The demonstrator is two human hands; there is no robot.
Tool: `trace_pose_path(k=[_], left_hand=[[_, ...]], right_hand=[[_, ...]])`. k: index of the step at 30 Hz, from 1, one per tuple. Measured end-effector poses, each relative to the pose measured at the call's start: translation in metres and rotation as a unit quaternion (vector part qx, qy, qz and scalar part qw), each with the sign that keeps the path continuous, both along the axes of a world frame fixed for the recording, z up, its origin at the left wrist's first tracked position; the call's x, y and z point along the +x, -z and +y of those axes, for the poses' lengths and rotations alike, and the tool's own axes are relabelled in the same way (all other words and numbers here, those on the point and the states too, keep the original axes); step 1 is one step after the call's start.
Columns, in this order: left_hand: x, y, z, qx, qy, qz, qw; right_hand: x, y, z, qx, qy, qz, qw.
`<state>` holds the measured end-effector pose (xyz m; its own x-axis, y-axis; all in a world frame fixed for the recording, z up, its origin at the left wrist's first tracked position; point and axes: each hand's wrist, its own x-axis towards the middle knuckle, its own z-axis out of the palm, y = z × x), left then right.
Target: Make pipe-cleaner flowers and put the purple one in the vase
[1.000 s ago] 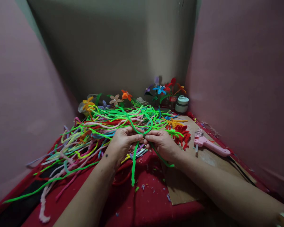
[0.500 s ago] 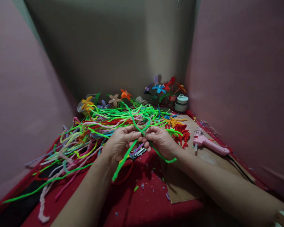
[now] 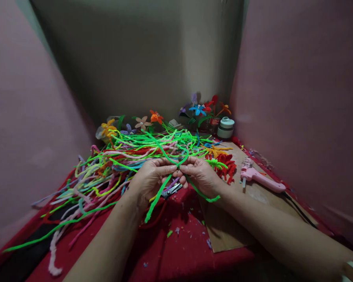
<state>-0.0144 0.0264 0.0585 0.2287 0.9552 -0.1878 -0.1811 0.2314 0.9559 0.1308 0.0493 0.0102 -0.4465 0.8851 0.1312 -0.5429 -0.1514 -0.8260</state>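
Green pipe cleaners (image 3: 158, 199) cross between my fingertips in the middle of the view, their ends pointing up and down. My left hand (image 3: 151, 176) pinches them from the left side of the crossing. From the other side my right hand (image 3: 200, 174) pinches them too, thumb and fingers closed close to the left fingertips. The exact twist at the crossing is partly hidden by my fingers. Below my hands lie scissors (image 3: 172, 190) with metal blades, partly covered by the left hand and the green strands.
A heap of colourful pipe cleaners (image 3: 91, 188) spreads behind and left. Finished pipe-cleaner flowers (image 3: 198, 110) stand at the back beside a lidded jar (image 3: 226, 127). On the right, a pink glue gun (image 3: 261, 178) rests on cardboard (image 3: 228, 233) over red cloth (image 3: 176, 258).
The upper green end has swung left, and the lower left end has shifted slightly right. Both hands keep their pinch in nearly the same place.
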Motion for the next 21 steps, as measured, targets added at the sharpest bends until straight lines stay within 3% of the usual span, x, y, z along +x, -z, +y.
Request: trace_pose_path(k=[5, 9, 15, 18, 19, 21], left_hand=[[-0.001, 0.004, 0.003, 0.021, -0.026, 0.026, 0.999], [-0.003, 0.011, 0.005, 0.081, -0.046, 0.068, 0.993], [0.0, 0.015, 0.006, 0.198, -0.103, 0.204, 0.953], [0.001, 0.019, 0.006, 0.312, -0.124, 0.319, 0.886], [0.001, 0.02, 0.005, 0.358, -0.128, 0.378, 0.844], [0.0, 0.024, 0.003, 0.444, -0.124, 0.507, 0.728]], right_hand=[[0.0, -0.001, 0.0, 0.0, 0.002, -0.006, 1.0], [0.0, 0.004, 0.001, -0.017, -0.009, -0.013, 1.0], [0.0, 0.006, 0.003, -0.057, -0.04, -0.05, 0.996], [0.002, 0.004, 0.005, -0.052, -0.053, -0.061, 0.995], [0.003, 0.003, 0.005, -0.05, -0.054, -0.063, 0.995], [0.004, 0.002, 0.006, -0.044, -0.056, -0.057, 0.996]])
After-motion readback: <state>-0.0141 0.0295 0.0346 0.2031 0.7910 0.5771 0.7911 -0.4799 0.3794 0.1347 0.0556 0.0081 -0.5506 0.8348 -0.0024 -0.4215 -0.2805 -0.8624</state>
